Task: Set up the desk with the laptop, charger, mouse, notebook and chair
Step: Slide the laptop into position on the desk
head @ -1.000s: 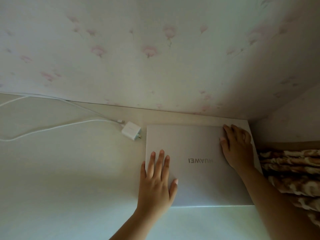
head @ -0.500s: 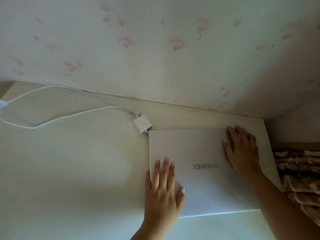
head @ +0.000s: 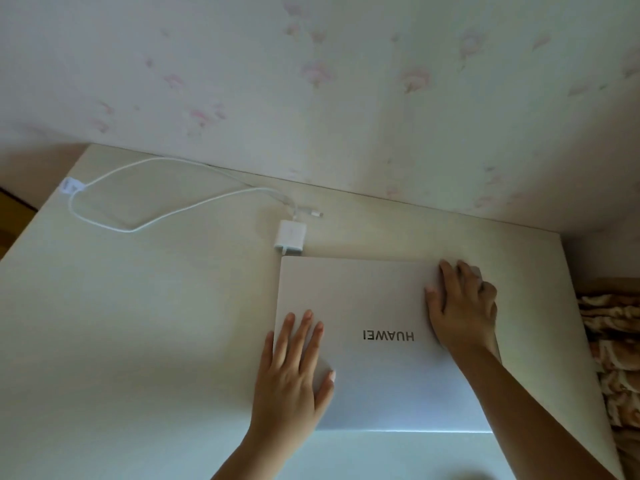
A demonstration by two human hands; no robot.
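A closed silver laptop with a dark logo lies flat on the pale desk, at its right side. My left hand rests flat on the lid's left edge with the fingers spread. My right hand lies flat on the lid's far right part. A white charger block sits on the desk just beyond the laptop's far left corner. Its white cable loops away to the left. Mouse, notebook and chair are not in view.
A wall with faded pink flower wallpaper rises right behind the desk. A second wall closes the right corner. Brown patterned fabric lies beside the desk's right edge. The desk's left edge shows at the far left.
The view has shifted left, so more of the cable and the desk's left edge show. The laptop sits a little closer to me and the charger block. Both hands stay flat on the lid.
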